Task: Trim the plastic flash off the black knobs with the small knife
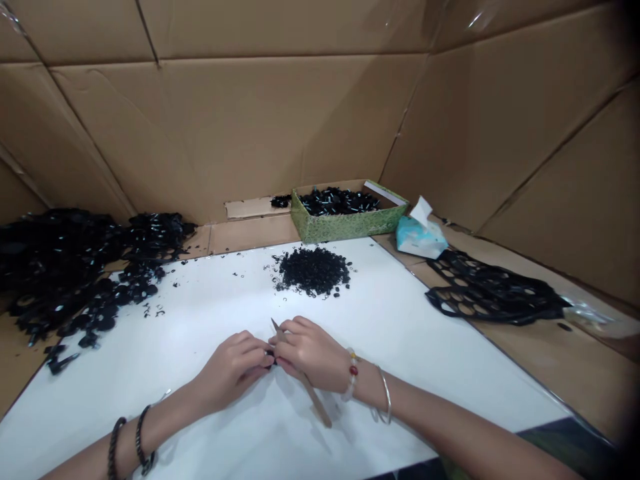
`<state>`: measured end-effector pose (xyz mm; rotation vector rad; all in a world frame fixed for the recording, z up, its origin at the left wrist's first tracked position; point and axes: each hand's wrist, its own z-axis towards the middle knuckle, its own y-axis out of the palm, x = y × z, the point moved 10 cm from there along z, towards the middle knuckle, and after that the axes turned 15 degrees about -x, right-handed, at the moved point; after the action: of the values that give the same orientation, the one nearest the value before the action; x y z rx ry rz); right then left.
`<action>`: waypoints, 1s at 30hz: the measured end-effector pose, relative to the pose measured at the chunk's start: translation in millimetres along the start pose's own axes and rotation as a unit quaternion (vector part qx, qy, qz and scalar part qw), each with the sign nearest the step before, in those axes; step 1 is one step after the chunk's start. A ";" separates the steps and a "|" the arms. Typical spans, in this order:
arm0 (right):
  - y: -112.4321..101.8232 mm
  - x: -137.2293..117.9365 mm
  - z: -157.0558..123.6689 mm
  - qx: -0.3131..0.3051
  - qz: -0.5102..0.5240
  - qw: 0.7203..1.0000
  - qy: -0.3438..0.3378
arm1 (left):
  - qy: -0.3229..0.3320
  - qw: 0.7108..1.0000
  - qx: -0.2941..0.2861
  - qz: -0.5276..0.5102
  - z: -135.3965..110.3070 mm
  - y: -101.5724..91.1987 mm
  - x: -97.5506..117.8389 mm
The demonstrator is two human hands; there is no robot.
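Both hands meet over the white sheet (400, 333) near the front middle. My left hand (233, 367) is closed in a pinch on a small black part (271, 359) that barely shows between the fingertips. My right hand (310, 353) is closed on a thin wooden-handled tool (315, 400). Its pointed tip sticks up past the fingers and its handle trails back under the wrist. The tool tip sits right beside the small part. A heap of small black trimmings (313, 270) lies on the sheet beyond the hands.
A large pile of black parts (70, 267) spreads at the left. A green box (350, 223) holding black parts stands at the back. A tissue pack (420, 233) and black perforated webbing (490, 290) lie at the right. Cardboard walls (250, 120) enclose the space.
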<state>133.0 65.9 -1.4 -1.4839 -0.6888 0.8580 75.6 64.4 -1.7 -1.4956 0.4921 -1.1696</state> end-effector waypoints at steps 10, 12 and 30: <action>-0.1 9.7 2.5 -0.011 0.063 0.998 0.016 | 0.009 1.000 0.003 -0.019 0.3 -1.5 -1.5; 0.7 10.7 3.3 -0.015 0.071 0.997 0.019 | 0.010 1.000 0.003 -0.020 0.3 -1.5 -1.7; -0.6 22.9 3.2 0.007 0.200 0.980 0.012 | -0.073 0.973 0.013 -0.219 -3.1 4.8 -34.6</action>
<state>142.9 86.7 -3.5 -1.6461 -0.3662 1.1440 59.7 89.7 -20.1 -1.7039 0.0408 -1.3820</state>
